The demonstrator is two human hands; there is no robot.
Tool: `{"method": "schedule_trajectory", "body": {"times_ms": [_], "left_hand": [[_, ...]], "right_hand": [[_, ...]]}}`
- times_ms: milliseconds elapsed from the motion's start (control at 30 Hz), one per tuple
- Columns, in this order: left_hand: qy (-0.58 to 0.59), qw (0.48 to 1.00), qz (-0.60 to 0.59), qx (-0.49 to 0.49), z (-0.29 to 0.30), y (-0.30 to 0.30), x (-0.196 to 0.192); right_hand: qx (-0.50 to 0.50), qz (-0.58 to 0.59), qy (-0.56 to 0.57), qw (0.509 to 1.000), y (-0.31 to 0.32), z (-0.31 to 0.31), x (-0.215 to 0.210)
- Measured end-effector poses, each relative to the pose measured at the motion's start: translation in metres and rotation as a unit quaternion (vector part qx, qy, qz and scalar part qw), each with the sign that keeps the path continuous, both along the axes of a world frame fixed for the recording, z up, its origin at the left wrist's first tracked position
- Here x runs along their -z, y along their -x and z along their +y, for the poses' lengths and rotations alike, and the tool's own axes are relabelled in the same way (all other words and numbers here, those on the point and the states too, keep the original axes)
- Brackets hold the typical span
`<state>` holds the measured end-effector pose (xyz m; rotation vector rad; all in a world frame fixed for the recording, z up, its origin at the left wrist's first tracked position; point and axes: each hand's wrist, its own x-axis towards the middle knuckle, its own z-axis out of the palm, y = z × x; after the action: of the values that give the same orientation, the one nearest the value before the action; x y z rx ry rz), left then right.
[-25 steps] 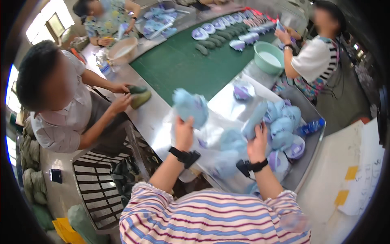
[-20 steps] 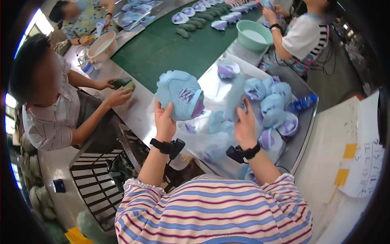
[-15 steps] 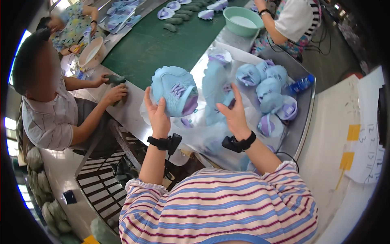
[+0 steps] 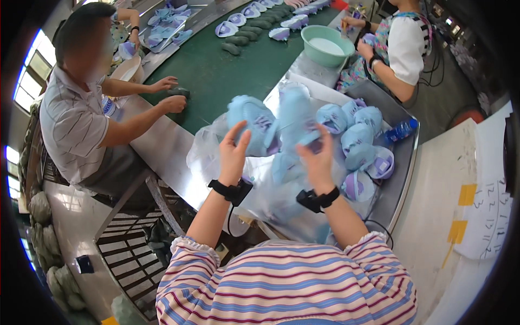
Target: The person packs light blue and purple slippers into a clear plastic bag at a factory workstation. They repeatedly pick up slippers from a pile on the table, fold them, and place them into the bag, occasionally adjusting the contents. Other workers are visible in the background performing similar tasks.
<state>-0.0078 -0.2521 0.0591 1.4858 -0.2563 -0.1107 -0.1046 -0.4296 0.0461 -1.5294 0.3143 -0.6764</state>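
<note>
My left hand grips a light blue shoe upper with purple laces and purple lining, its thumb and fingers at the lower edge. A second light blue shoe upper, blurred by motion, is held upright in my right hand. The two uppers are side by side, close together above a shiny metal worktop and clear plastic sheeting. Another light blue piece lies beneath them. Right of my right hand, several more blue and purple shoe uppers are heaped in a metal tray.
A blue bottle lies in the tray. Beyond runs a green belt with dark shoe lasts and uppers in rows. A green basin stands at its right. A co-worker at left handles a dark last; another sits at the upper right.
Both uppers have come closer together. My left hand has moved right with its upper. The co-worker at left has moved a dark last farther onto the belt.
</note>
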Motion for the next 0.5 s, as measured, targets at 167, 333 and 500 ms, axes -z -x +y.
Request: {"method": "schedule_trajectory", "body": {"times_ms": [167, 333, 500], "left_hand": [[0.014, 0.999, -0.025, -0.038, 0.033, -0.025, 0.0], [-0.232, 0.961, -0.053, 0.14, 0.025, -0.057, 0.003], [-0.116, 0.99, 0.01, 0.073, 0.028, -0.185, 0.001]], "right_hand": [[0.174, 0.204, 0.382, 0.885, -0.015, -0.105, 0.05], [-0.212, 0.163, 0.432, 0.861, -0.011, -0.072, 0.067], [-0.467, 0.286, 0.441, 0.712, 0.0, -0.025, 0.087]]}}
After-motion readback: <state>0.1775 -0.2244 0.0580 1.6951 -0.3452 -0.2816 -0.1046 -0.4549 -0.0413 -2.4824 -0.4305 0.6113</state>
